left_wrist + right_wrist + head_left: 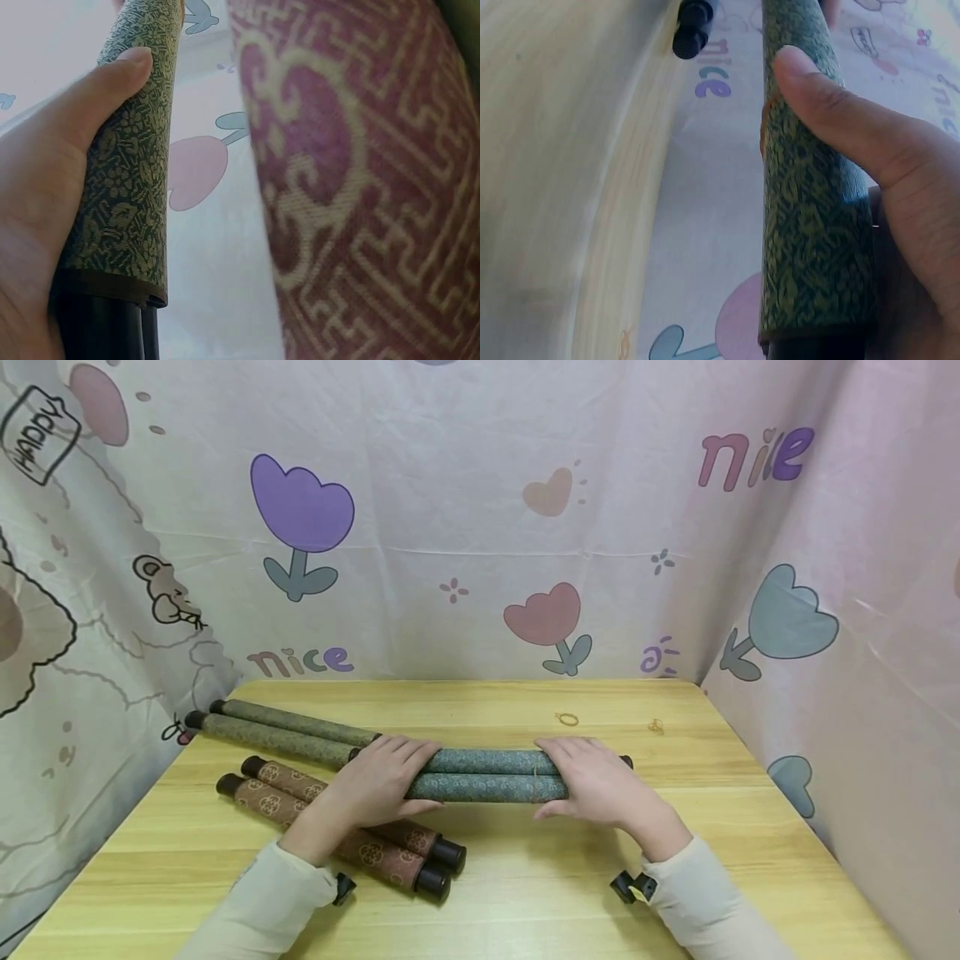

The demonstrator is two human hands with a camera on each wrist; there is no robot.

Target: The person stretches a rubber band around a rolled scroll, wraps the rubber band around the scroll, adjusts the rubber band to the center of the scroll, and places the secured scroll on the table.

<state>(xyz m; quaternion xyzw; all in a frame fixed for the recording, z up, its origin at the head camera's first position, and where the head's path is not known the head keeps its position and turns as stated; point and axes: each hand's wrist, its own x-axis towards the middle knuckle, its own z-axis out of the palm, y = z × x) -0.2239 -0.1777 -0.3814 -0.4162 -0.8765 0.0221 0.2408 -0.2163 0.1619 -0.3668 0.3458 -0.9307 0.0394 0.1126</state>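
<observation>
Two blue-green patterned scrolls (480,787) lie side by side across the space between my hands. My left hand (381,781) grips them near their left end, thumb along the near side; the left wrist view shows the black knob (101,326) below the cloth. Toward the other end, my right hand (600,783) grips the same pair, its thumb (810,82) pressed on the green cloth in the right wrist view. A thin rubber band (536,781) circles the pair just beside the right hand. The fingers on the far side are partly hidden.
A pair of reddish-brown scrolls (386,858) with black knobs lies under and beside my left forearm. Behind it lies an olive-green pair (281,739). Two loose rubber bands, one rounder (567,720) and one crumpled (656,727), rest toward the table's back. A printed curtain (420,610) hangs behind.
</observation>
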